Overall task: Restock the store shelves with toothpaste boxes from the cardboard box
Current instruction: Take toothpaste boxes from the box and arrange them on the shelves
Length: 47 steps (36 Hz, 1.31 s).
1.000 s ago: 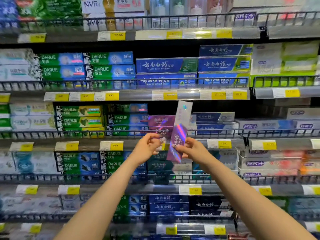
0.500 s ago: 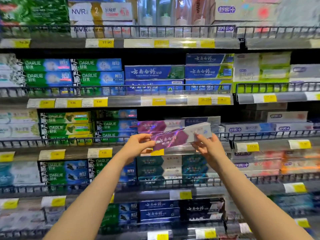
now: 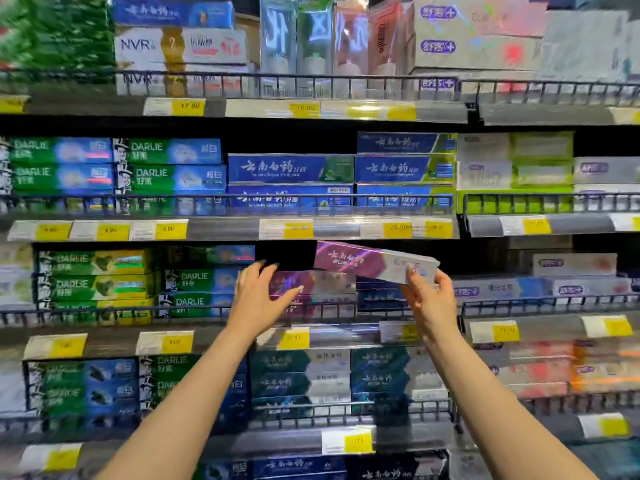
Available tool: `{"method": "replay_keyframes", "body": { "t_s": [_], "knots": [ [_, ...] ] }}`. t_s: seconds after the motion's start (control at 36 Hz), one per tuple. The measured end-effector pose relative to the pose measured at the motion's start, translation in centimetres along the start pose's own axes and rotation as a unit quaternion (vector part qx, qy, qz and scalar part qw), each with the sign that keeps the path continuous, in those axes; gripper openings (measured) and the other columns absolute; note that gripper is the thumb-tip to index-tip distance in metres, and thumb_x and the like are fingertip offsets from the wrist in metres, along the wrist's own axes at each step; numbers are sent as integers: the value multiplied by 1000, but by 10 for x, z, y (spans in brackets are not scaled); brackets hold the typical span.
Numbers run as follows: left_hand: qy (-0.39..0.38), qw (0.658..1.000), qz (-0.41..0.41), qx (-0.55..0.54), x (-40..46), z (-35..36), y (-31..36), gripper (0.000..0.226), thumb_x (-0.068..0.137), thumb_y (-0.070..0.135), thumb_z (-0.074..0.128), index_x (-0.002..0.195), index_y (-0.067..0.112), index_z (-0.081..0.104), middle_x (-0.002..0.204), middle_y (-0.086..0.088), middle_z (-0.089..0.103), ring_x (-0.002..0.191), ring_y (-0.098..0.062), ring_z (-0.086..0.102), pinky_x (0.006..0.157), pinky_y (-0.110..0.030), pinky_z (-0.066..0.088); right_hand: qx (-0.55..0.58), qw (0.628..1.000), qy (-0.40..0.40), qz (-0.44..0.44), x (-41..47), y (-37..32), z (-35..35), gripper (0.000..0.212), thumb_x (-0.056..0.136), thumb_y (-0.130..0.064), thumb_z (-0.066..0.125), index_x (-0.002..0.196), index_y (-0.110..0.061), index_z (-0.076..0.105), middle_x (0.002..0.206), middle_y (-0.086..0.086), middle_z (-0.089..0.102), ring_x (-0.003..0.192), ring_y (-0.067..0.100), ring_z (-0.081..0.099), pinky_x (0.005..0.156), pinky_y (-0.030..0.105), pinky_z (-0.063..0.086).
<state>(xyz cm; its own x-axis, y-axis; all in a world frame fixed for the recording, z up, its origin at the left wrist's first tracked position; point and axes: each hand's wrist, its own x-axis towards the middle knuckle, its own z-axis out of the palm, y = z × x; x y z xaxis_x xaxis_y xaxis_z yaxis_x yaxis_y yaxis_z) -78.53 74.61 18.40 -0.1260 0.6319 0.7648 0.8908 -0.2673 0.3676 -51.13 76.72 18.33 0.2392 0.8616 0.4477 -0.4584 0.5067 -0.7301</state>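
Note:
A purple and silver toothpaste box (image 3: 363,260) hangs nearly level in front of the third shelf from the top. My right hand (image 3: 429,299) holds it by its right, silver end. Just to the left, my left hand (image 3: 258,292) hovers with its fingers spread and relaxed, off the held box and in front of a matching purple box (image 3: 325,282) lying on the shelf. The held box sits above that stocked box, in the dark gap under the price rail. The cardboard box is out of view.
Wire-fronted shelves (image 3: 228,202) carry green Darlie boxes (image 3: 166,174) on the left and blue boxes (image 3: 291,169) in the middle. Yellow price tags (image 3: 294,337) line the shelf edges. A low wire rail (image 3: 346,308) fronts the third shelf below the hands.
The box turned from upright to level and rose toward the shelf gap. My left hand let go of its left end and opened. The view moved closer and upward.

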Motion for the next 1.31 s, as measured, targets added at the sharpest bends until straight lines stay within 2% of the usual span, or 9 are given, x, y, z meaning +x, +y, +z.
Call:
{"method": "replay_keyframes", "body": {
  "t_s": [0.08,0.19,0.31,0.39,0.47,0.72,0.94,1.17,1.31],
  "knots": [
    [16,1000,-9,-4,2,8,-1,58,83,43,65,128,9,51,122,-12,48,123,-26,36,102,-34,30,-2,1000,6,-6,10,9,10,50,86,-12,63,128,-9,36,97,4,61,87,17,62,67,15,55],
    [38,999,-10,-23,3,10,1,50,83,38,67,122,9,55,114,-10,49,118,-24,37,99,-30,30,-23,1000,-4,-12,22,19,26,49,86,-14,65,127,-13,38,101,-1,60,91,14,62,68,14,54],
    [55,993,-63,-87,3,11,5,47,82,38,68,120,13,58,140,-13,34,135,-27,25,110,-38,24,-102,994,-20,-16,35,30,41,49,88,-17,63,131,-7,42,114,8,59,104,22,60,87,29,53],
    [51,984,-110,-127,1,14,2,68,82,41,67,139,14,40,147,-12,31,136,-24,28,108,-34,27,-161,986,-47,-17,39,38,50,45,88,-21,63,129,-7,49,119,10,60,110,23,58,97,38,47],
    [53,976,-137,-158,-1,15,-1,83,83,37,67,147,12,22,151,-7,29,138,-23,28,110,-36,26,-178,982,-61,-10,41,43,55,44,89,-19,61,130,-7,50,113,5,60,106,20,58,95,36,48],
    [1,973,-139,-183,2,12,-15,79,82,41,65,145,14,26,143,-5,42,129,-23,41,106,-46,37,-250,960,-123,-17,44,46,64,34,90,-28,60,120,-13,61,111,8,67,100,20,63,91,40,51],
    [1,974,-126,-189,1,10,-11,89,85,37,64,150,14,7,152,-4,25,139,-21,25,111,-35,25,-294,949,-98,-52,42,50,69,37,88,-32,61,119,-12,61,108,7,67,96,19,63,88,38,52],
    [-26,973,-130,-190,-2,9,-9,99,84,43,64,149,20,-6,156,-5,14,143,-22,13,115,-46,20,-310,944,-98,-50,38,47,69,43,89,-31,61,125,-8,57,110,6,64,95,17,59,82,30,48],
    [-23,971,-127,-202,-4,4,-5,102,84,40,65,149,21,-11,158,-1,5,144,-20,8,114,-39,16,-351,930,-99,-40,37,45,67,53,86,-38,62,130,-10,52,118,10,63,103,21,60,90,39,50]
  ]
}}
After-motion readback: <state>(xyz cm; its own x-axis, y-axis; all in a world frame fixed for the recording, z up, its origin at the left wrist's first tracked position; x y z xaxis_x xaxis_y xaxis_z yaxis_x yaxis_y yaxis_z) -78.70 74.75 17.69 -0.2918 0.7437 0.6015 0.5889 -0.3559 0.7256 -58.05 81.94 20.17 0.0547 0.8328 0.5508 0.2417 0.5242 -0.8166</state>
